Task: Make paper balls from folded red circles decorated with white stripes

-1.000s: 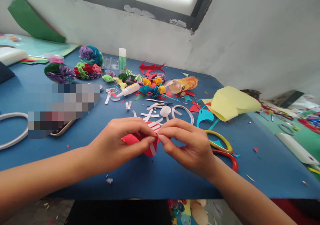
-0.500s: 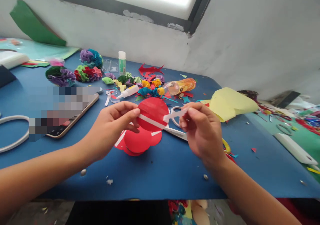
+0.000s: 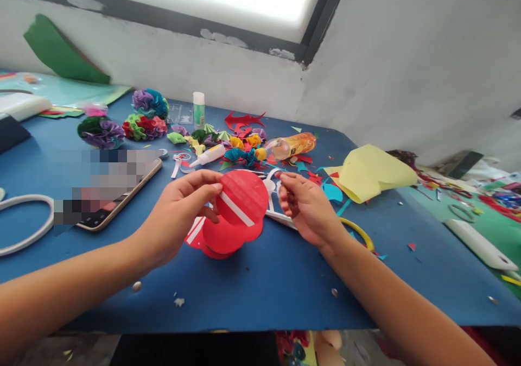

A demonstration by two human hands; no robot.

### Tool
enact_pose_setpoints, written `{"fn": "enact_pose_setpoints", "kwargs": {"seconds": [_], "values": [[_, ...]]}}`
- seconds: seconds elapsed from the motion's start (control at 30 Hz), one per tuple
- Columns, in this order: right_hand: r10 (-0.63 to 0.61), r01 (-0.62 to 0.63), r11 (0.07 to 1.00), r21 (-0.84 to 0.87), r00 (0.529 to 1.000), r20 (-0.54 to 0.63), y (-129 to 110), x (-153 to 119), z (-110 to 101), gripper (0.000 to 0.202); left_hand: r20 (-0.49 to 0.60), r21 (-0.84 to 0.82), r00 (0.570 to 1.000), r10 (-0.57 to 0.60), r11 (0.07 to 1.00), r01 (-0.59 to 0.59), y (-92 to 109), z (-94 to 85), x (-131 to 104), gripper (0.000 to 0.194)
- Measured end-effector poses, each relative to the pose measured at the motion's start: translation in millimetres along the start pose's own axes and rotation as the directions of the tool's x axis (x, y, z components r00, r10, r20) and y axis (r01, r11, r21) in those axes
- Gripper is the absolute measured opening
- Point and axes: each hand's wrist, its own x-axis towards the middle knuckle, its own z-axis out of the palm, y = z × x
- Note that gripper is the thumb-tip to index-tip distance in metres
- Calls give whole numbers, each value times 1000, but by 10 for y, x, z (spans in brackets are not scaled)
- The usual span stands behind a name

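Note:
A red paper disc [image 3: 243,192] is pinched at its left edge between the thumb and fingers of my left hand [image 3: 183,200]. One white strip [image 3: 236,209] runs diagonally across its face. Below it, more red discs [image 3: 223,237] are stacked on the table, and a piece with white strips pokes out at their left. My right hand [image 3: 305,203] is apart from the disc, its fingertips pinched together. Beside those fingertips is a curved white band [image 3: 272,177]; whether they hold it, I cannot tell. White-handled scissors [image 3: 280,218] lie partly hidden behind the disc and my right hand.
On the blue table [image 3: 285,295] are a phone [image 3: 122,197], a white ring [image 3: 51,214], a glue bottle [image 3: 209,155], a glue stick [image 3: 198,109], an orange-labelled bottle [image 3: 293,146], ruffled paper balls [image 3: 144,127], red scraps [image 3: 244,120] and yellow paper [image 3: 372,173].
The white strip between my right fingers no longer stretches out over the disc. My right hand has drawn slightly left and its fingers have curled. The held disc has tilted and shifted slightly left.

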Motion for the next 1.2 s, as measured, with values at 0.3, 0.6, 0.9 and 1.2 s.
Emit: {"fn": "enact_pose_setpoints", "kwargs": {"seconds": [0.3, 0.6, 0.9, 1.2], "values": [[57, -56, 998, -14, 900, 433, 34, -203, 122, 33, 124, 326, 985, 119, 933, -154, -8, 20, -83, 19], [-279, 311, 948, -73, 917, 285, 27, -247, 101, 11, 241, 231, 970, 0, 971, -58, 8, 20, -93, 15], [-241, 309, 940, -144, 901, 361, 50, -254, 133, 9, 211, 178, 977, -18, 984, -21, 29, 27, -91, 16], [-295, 374, 874, -312, 916, 272, 29, -246, 94, 11, 206, 226, 979, -10, 974, -37, 22, 5, -85, 16]]}}
